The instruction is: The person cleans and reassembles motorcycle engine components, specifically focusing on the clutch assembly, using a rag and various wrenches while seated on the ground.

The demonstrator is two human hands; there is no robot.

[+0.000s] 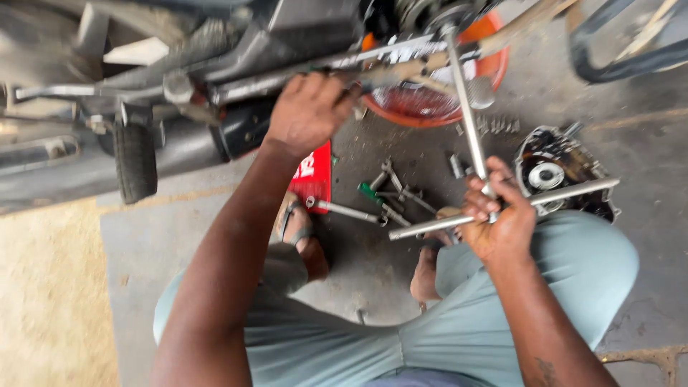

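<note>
Right hand [494, 218] is wrapped tight around the T-handle wrench [473, 136], gripping where the crossbar meets the long shaft, and the shaft runs up into the motorcycle's underside [301, 50] above an orange basin [494, 57]. Left hand [308, 111] is up on a metal bar of the frame, fingers curled; blur hides how firmly. On the concrete floor [373, 272] between the feet lie loose spanners [390, 190], with an engine cover [555, 172] just right.

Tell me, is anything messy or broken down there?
Yes. Loose tools and small bolts lie scattered on the concrete floor. An engine cover sits off the motorcycle, its insides showing. The right hand holds a T-handle wrench; the left hand is on the frame.
</note>
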